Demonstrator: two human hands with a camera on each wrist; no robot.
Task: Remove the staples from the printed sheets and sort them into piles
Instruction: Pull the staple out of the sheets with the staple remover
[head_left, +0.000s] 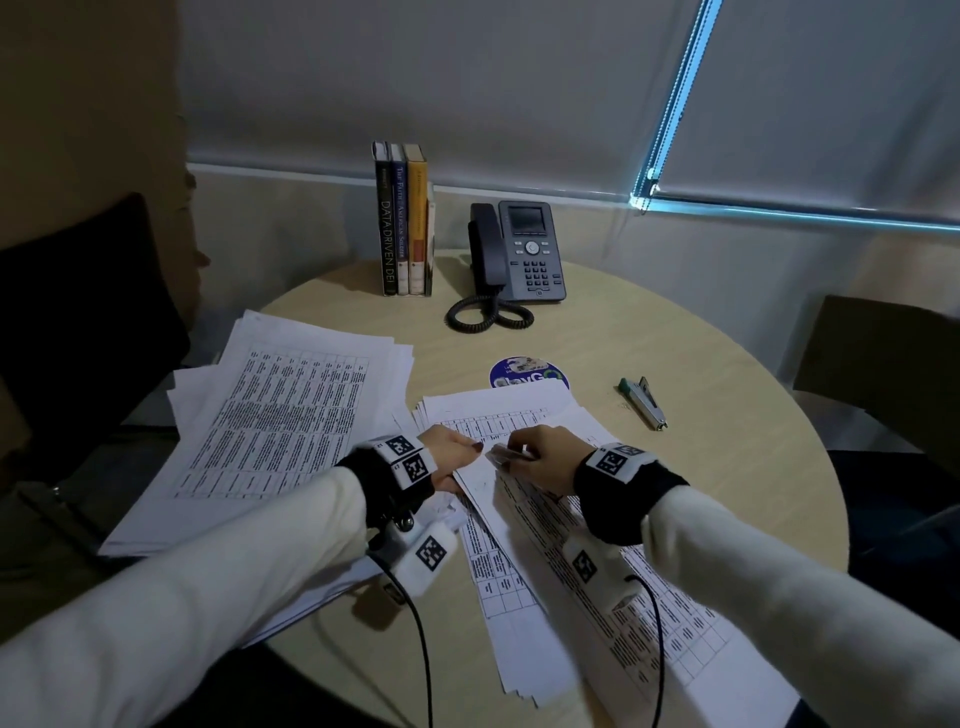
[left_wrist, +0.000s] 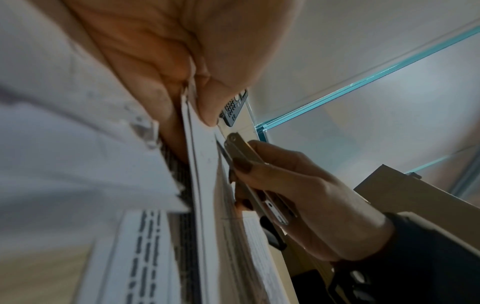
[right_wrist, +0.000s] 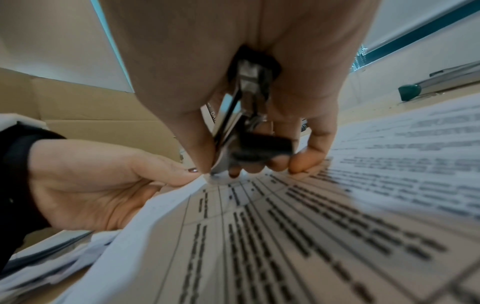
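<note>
At the near middle of the table (head_left: 675, 467) we've got the stapled set (head_left: 485, 480), a thin bundle of white printed sheets with gridded tables of tiny text we can't read. Our left hand (head_left: 449, 457) pinches its corner between thumb and fingers, lifting that edge off the sheets below. Our right hand (head_left: 545, 457) is wrapped around a metal staple remover (head_left: 506, 456), shiny flat steel with a dark grip part, and its tip sits right at the pinched corner; the staple itself is too small to make out.

Under and in front of the set, loose sheets (head_left: 597, 571) fan out toward us, same table print. To the left sits a thicker pile (head_left: 270, 426), a bit messy at the edges, hanging over the table rim.

The table is round, pale wood grain. Off to the right lies a slim metal stapler (head_left: 644, 402) with a green end. Just behind the sheets there's a round blue sticker (head_left: 530, 371), lettering half covered. Further back, a grey desk phone (head_left: 519, 252) with a coiled cord, and beside it upright books (head_left: 405, 221); one spine reads "DATA-DRIVEN DEI". Both wrists wear bands with black-and-white square markers.
</note>
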